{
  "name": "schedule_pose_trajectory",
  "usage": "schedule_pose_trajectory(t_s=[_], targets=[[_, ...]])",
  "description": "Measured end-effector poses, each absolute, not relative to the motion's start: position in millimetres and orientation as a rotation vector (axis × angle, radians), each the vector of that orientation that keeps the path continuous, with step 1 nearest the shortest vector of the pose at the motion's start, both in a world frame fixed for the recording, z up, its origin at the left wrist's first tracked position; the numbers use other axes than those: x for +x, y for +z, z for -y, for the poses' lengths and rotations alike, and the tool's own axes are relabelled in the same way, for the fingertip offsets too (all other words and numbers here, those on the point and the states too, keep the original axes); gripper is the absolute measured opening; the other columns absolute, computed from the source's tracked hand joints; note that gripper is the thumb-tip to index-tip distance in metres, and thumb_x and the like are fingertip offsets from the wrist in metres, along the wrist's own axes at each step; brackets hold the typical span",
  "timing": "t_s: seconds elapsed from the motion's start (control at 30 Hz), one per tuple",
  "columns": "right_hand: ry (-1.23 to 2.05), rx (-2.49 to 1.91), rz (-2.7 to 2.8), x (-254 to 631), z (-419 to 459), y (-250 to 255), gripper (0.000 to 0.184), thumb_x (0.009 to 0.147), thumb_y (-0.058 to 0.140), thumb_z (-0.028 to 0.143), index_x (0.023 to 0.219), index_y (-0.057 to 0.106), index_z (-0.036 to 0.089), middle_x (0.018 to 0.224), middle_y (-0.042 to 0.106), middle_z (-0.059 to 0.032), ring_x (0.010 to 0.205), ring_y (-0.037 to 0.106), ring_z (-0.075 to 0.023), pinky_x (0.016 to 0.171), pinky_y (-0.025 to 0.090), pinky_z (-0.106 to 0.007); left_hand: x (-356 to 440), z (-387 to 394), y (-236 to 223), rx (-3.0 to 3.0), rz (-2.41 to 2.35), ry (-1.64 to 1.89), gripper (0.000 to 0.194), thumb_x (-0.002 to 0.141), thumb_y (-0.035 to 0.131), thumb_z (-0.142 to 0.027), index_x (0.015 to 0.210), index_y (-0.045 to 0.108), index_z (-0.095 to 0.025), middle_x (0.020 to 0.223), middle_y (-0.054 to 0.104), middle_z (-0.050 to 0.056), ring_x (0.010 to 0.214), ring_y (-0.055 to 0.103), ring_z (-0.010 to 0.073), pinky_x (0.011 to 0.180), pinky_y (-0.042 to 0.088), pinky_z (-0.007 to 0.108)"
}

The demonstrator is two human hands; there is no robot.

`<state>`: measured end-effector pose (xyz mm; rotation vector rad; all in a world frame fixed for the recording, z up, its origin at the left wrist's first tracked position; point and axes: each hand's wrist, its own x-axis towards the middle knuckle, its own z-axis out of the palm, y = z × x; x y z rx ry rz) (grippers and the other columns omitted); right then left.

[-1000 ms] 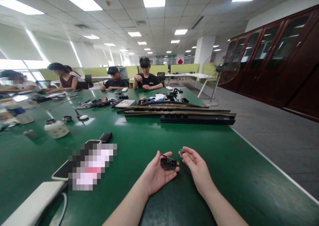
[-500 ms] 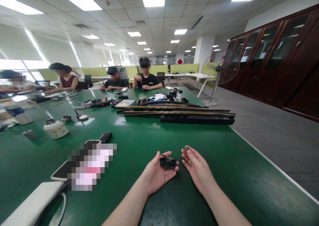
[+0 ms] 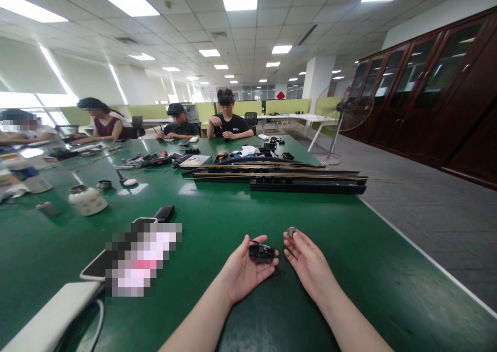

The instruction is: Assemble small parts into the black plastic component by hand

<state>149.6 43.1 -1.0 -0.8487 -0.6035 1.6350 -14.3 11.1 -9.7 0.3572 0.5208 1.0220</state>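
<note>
My left hand (image 3: 248, 269), palm up, cradles a small black plastic housing (image 3: 261, 253) with its open inner side showing. The fingers curl under and around it. Just to the right, my right hand (image 3: 308, 259) pinches a small grey metal part (image 3: 291, 232) between thumb and fingertips. A dark thin piece, perhaps a wire, shows by the lower fingers of that hand. What kind of part it is cannot be made out. The two hands are apart, both above the green table (image 3: 217, 217).
Long black rails (image 3: 306, 187) with thin brass-coloured rods lie across the table ahead. To the left are a phone (image 3: 116, 251), a white box-shaped object (image 3: 54, 316) with a cable, and a patterned jar (image 3: 88, 200). Several people sit farther off. A standing fan (image 3: 341, 106) is at right.
Hardly anything differs. The grey part in my right hand has turned slightly, and a dark thin piece now shows by that hand's lower fingers. My left hand keeps its place.
</note>
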Motion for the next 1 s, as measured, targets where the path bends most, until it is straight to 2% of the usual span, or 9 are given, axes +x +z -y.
schedule_pose_trajectory(t_s=[0.4, 0.57, 0.77, 1.0], targets=[[1.567, -0.898, 0.72, 150, -43, -3, 0.024, 0.065, 0.069, 0.035, 0.086, 0.062, 0.026, 0.084, 0.07, 0.0011, 0.074, 0.064, -0.0149, 0.065, 0.05, -0.027, -15, -11, -9, 0.35, -0.511, 1.015, 0.054, 0.082, 0.041, -0.051, 0.125, 0.033, -0.02, 0.1, 0.063, 0.016, 0.086, 0.064, 0.0236, 0.077, 0.043, 0.032], [1.519, -0.934, 0.793, 148, -43, -4, 0.029, 0.063, 0.071, 0.037, 0.087, 0.063, 0.023, 0.086, 0.069, -0.0012, 0.077, 0.063, -0.015, 0.066, 0.049, -0.026, -14, -11, -8, 0.351, -0.528, 1.021, 0.053, 0.082, 0.041, -0.05, 0.125, 0.033, -0.019, 0.099, 0.063, 0.015, 0.085, 0.064, 0.0228, 0.077, 0.043, 0.032], [1.262, -0.992, 1.291, 143, -37, -6, 0.031, 0.067, 0.066, 0.039, 0.091, 0.063, 0.019, 0.088, 0.069, -0.0062, 0.084, 0.062, -0.0204, 0.08, 0.046, -0.036, -12, -11, -9, 0.331, -0.548, 1.027, 0.049, 0.082, 0.042, -0.049, 0.12, 0.04, -0.019, 0.102, 0.061, 0.014, 0.085, 0.063, 0.0218, 0.078, 0.043, 0.032], [0.797, -0.996, 1.926, 140, -25, 0, 0.019, 0.073, 0.06, 0.023, 0.091, 0.065, 0.025, 0.097, 0.065, -0.0053, 0.095, 0.055, -0.0229, 0.086, 0.042, -0.04, -11, -11, -12, 0.31, -0.549, 1.071, 0.035, 0.084, 0.043, -0.044, 0.102, 0.054, -0.017, 0.095, 0.061, 0.01, 0.084, 0.061, 0.0172, 0.084, 0.041, 0.032]])
